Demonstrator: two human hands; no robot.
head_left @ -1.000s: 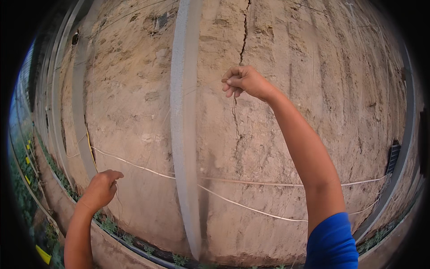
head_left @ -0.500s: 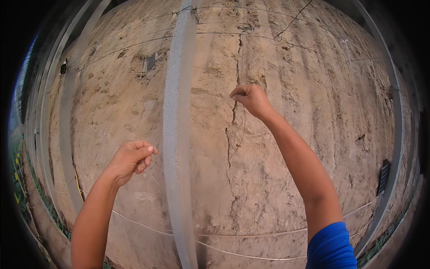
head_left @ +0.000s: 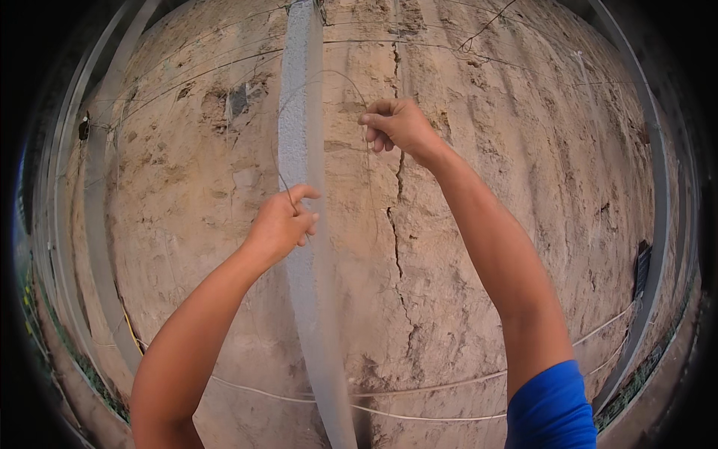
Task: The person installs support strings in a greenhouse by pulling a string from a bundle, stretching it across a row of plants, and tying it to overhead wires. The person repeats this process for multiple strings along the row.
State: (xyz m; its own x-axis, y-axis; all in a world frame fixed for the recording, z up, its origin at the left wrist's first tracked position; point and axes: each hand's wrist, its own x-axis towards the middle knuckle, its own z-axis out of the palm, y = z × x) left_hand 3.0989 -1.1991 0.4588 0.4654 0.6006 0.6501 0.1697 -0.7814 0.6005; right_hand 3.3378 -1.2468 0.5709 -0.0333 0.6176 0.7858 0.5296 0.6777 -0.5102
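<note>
Your left hand (head_left: 283, 223) is raised in front of the grey vertical post (head_left: 303, 194), fingers curled in and the forefinger hooked over the thumb, pinching a thin wire (head_left: 278, 161) that runs up from it. Your right hand (head_left: 395, 123) sits higher and just to the right of the post, closed into a loose fist with the fingertips pressed together; it seems to grip the other end of the same wire, though the strand is too fine to follow all the way. The wire arcs between your two hands, crossing the face of the post near its upper part. Behind everything stands a rough, cracked earthen wall (head_left: 508, 150), with a long crack (head_left: 396, 224) running down just right of the post, and pale cords (head_left: 419, 389) strung across low down
</note>
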